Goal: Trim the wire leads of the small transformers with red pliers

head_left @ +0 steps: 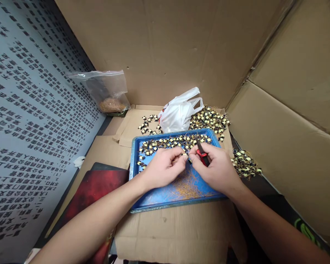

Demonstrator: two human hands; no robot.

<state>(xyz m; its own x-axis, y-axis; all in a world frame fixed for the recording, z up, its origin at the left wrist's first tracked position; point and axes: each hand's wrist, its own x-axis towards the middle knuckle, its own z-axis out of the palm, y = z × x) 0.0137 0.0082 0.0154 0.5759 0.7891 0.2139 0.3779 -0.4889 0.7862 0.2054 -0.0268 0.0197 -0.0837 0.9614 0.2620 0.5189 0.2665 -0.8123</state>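
Observation:
My left hand (167,167) is closed above the blue tray (151,200), with a small yellow-and-black wire-leaded coil (184,154) pinched between thumb and forefinger. Close beside it, my right hand (216,165) grips red-and-black scissors (202,153), their dark blades pointing up and away. The thumb and forefinger of that hand meet at the coil's right side; whether they pinch a wire is too small to tell. Many similar coils (165,142) lie along the tray's far half. Below my hands, loose copper-coloured wire clippings (188,187) are heaped in the tray.
Behind the tray sits a white plastic bag (178,113) with more coils (211,119) around it. Another coil pile (246,163) lies at the right. A clear zip bag (111,99) holds copper-coloured wire bits. Cardboard walls (165,47) enclose the back and right; a printed sheet (30,110) covers the left.

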